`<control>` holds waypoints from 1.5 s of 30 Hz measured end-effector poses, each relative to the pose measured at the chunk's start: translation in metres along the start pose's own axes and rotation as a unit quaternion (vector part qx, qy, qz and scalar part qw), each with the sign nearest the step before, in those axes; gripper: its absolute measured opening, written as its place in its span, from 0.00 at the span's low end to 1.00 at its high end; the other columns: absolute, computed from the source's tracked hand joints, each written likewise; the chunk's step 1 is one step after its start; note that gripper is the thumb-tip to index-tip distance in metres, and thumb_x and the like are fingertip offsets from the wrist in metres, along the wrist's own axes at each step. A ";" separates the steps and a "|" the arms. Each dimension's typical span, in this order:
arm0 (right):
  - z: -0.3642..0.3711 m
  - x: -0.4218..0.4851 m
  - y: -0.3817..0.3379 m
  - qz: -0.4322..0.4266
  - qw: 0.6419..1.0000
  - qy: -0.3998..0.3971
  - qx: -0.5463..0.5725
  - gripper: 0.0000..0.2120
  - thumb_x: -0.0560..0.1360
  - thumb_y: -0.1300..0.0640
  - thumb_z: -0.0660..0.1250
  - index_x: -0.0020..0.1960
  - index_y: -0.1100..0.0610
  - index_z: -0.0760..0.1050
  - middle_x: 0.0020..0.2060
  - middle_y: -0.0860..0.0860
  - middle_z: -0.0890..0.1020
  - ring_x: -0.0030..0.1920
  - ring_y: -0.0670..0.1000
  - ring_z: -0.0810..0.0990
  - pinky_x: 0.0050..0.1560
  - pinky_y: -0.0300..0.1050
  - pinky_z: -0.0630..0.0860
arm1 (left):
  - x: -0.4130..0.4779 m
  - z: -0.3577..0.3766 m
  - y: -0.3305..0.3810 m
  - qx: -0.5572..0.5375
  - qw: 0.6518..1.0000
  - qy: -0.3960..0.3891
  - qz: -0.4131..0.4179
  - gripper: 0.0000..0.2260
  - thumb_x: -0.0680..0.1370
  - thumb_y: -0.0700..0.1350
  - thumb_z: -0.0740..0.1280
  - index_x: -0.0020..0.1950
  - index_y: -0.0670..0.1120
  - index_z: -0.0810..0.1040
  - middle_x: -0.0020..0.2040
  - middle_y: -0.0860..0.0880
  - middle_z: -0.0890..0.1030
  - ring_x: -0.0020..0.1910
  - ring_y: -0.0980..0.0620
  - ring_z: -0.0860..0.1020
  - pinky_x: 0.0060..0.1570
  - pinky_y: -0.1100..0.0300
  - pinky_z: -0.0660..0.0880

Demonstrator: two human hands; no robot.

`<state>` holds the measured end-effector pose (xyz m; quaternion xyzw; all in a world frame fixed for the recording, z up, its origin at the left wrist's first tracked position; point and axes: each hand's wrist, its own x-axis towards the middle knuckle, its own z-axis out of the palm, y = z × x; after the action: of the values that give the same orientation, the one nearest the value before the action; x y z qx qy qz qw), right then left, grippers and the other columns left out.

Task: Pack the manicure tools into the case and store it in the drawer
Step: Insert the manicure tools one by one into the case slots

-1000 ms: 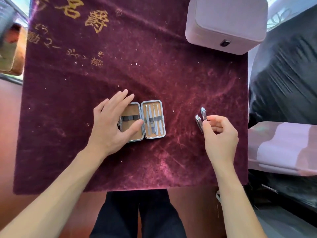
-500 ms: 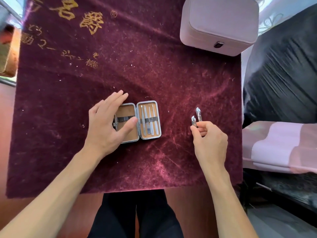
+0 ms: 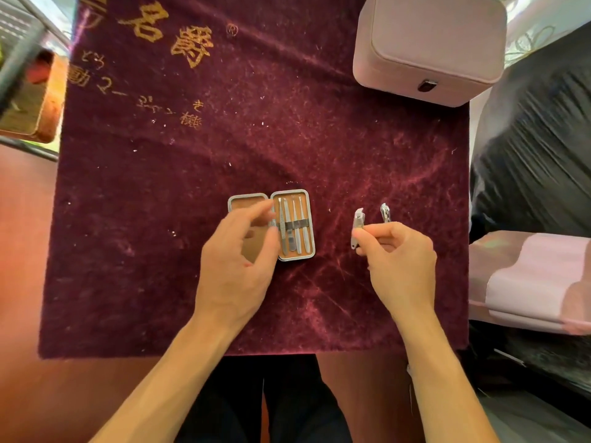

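free: bare cloth (image 3: 192, 187) left of and beyond case (image 3: 292, 223) | blocked: box (image 3: 428, 49) far right corner, clippers (image 3: 385, 213) right of case

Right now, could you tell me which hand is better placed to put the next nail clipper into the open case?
The right hand: it already pinches one nail clipper, and the other clipper lies just beyond its fingers. The left hand is empty, hovering over the case, covering its empty left half.

Velvet-covered table (image 3: 160, 251): open case (image 3: 295, 195), pink box (image 3: 428, 49).
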<state>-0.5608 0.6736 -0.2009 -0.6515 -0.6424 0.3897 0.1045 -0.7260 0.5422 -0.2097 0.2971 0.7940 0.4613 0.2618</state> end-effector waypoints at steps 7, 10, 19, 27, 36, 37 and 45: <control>0.030 -0.034 -0.041 -0.042 0.970 -0.143 0.191 0.02 0.80 0.59 0.74 0.48 0.55 0.84 0.41 0.48 0.90 0.41 0.45 0.89 0.37 0.32 0.79 | 0.003 0.002 0.005 -0.097 0.987 -0.089 -0.091 0.10 0.82 0.47 0.68 0.63 0.52 0.83 0.47 0.59 0.86 0.45 0.62 0.84 0.45 0.71 0.78; 0.039 -0.037 -0.051 -0.049 0.960 -0.171 0.218 0.03 0.81 0.61 0.73 0.49 0.56 0.82 0.41 0.51 0.90 0.40 0.46 0.89 0.38 0.32 0.79 | 0.005 -0.007 0.003 -0.143 0.979 -0.106 -0.103 0.10 0.84 0.46 0.64 0.51 0.51 0.86 0.37 0.58 0.84 0.35 0.62 0.79 0.38 0.72 0.74; 0.055 -0.044 -0.069 -0.027 0.952 -0.202 0.228 0.07 0.81 0.60 0.73 0.57 0.52 0.80 0.37 0.48 0.89 0.36 0.42 0.88 0.38 0.33 0.80 | 0.001 -0.028 -0.006 -0.104 0.985 -0.082 -0.113 0.10 0.84 0.43 0.65 0.49 0.50 0.86 0.38 0.58 0.85 0.36 0.63 0.80 0.39 0.72 0.74; 0.064 -0.033 -0.087 -0.072 0.935 -0.273 0.214 0.07 0.80 0.62 0.74 0.57 0.56 0.87 0.45 0.52 0.90 0.42 0.51 0.91 0.44 0.37 0.84 | 0.012 -0.045 -0.009 -0.168 0.966 -0.108 -0.165 0.07 0.84 0.40 0.65 0.55 0.46 0.83 0.35 0.53 0.84 0.32 0.64 0.80 0.33 0.73 0.74; 0.078 0.006 -0.106 -0.210 0.953 -0.212 0.046 0.03 0.79 0.52 0.75 0.46 0.46 0.86 0.38 0.42 0.84 0.36 0.38 0.79 0.42 0.31 0.75 | 0.018 -0.048 -0.018 -0.127 0.955 -0.196 -0.184 0.06 0.83 0.42 0.66 0.57 0.43 0.81 0.36 0.52 0.83 0.35 0.54 0.82 0.35 0.73 0.71; 0.080 0.009 -0.108 -0.216 0.952 -0.215 0.039 0.04 0.80 0.52 0.74 0.46 0.47 0.86 0.37 0.40 0.83 0.36 0.36 0.78 0.41 0.29 0.73 | 0.019 -0.049 -0.019 -0.132 0.954 -0.192 -0.187 0.07 0.83 0.42 0.66 0.58 0.42 0.81 0.37 0.51 0.84 0.34 0.55 0.82 0.34 0.75 0.71; 0.088 0.016 -0.107 -0.220 0.954 -0.195 0.058 0.04 0.82 0.53 0.72 0.48 0.49 0.84 0.39 0.42 0.85 0.37 0.39 0.82 0.41 0.32 0.77 | 0.023 -0.046 -0.023 -0.187 0.950 -0.166 -0.189 0.06 0.83 0.41 0.66 0.57 0.44 0.82 0.42 0.42 0.87 0.33 0.57 0.82 0.33 0.74 0.73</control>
<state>-0.7001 0.6728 -0.1978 -0.3985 -0.7540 0.5129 0.0983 -0.7786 0.5228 -0.2134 0.1600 0.6806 0.4879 0.5226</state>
